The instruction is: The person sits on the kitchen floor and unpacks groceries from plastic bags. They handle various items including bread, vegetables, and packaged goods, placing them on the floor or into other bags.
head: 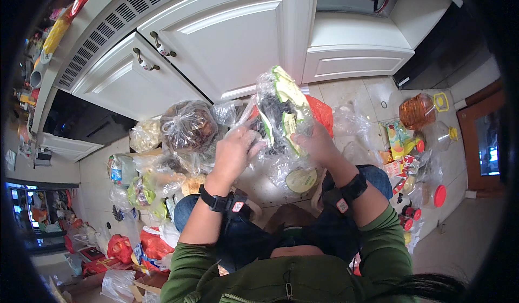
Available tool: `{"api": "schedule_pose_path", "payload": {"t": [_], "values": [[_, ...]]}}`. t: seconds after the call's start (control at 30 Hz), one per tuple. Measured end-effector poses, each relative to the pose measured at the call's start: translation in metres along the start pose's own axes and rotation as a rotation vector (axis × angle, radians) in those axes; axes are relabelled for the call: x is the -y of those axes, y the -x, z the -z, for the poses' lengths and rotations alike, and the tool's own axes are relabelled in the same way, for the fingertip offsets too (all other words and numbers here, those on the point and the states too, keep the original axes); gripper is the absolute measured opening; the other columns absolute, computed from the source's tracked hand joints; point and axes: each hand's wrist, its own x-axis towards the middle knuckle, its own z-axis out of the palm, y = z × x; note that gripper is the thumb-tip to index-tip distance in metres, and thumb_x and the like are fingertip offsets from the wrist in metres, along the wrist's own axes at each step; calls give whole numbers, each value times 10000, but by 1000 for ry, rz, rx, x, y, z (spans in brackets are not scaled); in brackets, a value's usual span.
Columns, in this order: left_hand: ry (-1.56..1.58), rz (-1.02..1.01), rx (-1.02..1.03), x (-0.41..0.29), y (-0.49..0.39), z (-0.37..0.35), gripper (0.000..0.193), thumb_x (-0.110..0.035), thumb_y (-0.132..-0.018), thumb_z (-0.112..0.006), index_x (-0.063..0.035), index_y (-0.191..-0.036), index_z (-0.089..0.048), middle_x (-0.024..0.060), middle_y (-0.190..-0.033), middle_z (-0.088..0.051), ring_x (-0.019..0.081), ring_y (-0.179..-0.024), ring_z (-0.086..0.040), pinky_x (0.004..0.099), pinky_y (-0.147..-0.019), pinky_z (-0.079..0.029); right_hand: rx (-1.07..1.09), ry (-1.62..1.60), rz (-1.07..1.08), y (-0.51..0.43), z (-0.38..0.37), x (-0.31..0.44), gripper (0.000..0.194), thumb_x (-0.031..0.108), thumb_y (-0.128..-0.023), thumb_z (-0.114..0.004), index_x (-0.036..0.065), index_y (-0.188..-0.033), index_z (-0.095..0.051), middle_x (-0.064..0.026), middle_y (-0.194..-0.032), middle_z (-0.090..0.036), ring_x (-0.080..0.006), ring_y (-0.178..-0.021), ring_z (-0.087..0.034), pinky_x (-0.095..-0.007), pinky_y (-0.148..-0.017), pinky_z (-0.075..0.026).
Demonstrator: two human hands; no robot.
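Up in front of my knees is a transparent plastic package (279, 112) with green and pale yellow printing and something dark inside. My right hand (318, 145) grips its lower right side. Thin transparent plastic film (245, 120) is pinched in my left hand (233, 151), just left of the package; whether the film belongs to that package I cannot tell. Behind the package shows a red plastic bag (322, 110). Below my hands, a transparent bag with a round pale green label (302, 180) lies near the floor between my knees.
A knotted bag of brown dried food (188, 126) and other filled bags stand to the left. On the right are an orange oil jug (417, 110), an upright-handled plastic bottle (440, 136) and red-lidded jars (439, 196). White cabinet doors (239, 35) rise ahead.
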Motion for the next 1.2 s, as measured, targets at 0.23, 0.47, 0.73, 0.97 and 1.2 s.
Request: {"api": "schedule_pose_path", "payload": {"t": [0.23,0.47,0.73,0.97,1.2], "values": [[379,60,-235,13,2,24,85,-68,-737,-644,-44,-771,-569,109,-957,-554,251,-906,-522,350,-839,-397,137,-221,-27,-7,10,2,370,132,-764,-596,4,-1103,-520,-79,-909,-619,-161,-859,-582,-318,-760,-466],[121,428,-113,39,2,6,177,-137,-892,-506,13,-960,-572,122,-875,-606,212,-803,-544,313,-759,-429,-28,36,229,-15,-1,1,449,105,-686,-613,-37,-1098,-507,-209,-874,-611,-305,-841,-603,-379,-747,-469],[612,458,-179,90,16,-29,341,-86,-900,-459,53,-1210,-425,134,-1128,-511,198,-1002,-480,313,-875,-388,169,-72,172,-12,-34,-11,480,178,-643,-671,-34,-1052,-535,-224,-913,-607,-315,-834,-607,-379,-735,-469],[535,238,-204,99,2,-23,430,-219,-905,-461,39,-1243,-396,131,-1175,-477,210,-1009,-474,331,-883,-386,102,-80,202,-24,-19,-9,471,201,-609,-695,-40,-987,-551,-225,-912,-610,-353,-838,-598,-395,-716,-474],[542,353,-111,79,-1,-32,541,-173,-844,-539,58,-1291,-342,177,-1304,-389,248,-1172,-382,360,-1005,-277,10,-133,211,-15,19,-6,429,189,-583,-690,-51,-918,-572,-222,-830,-616,-345,-795,-611,-402,-686,-482]]}}
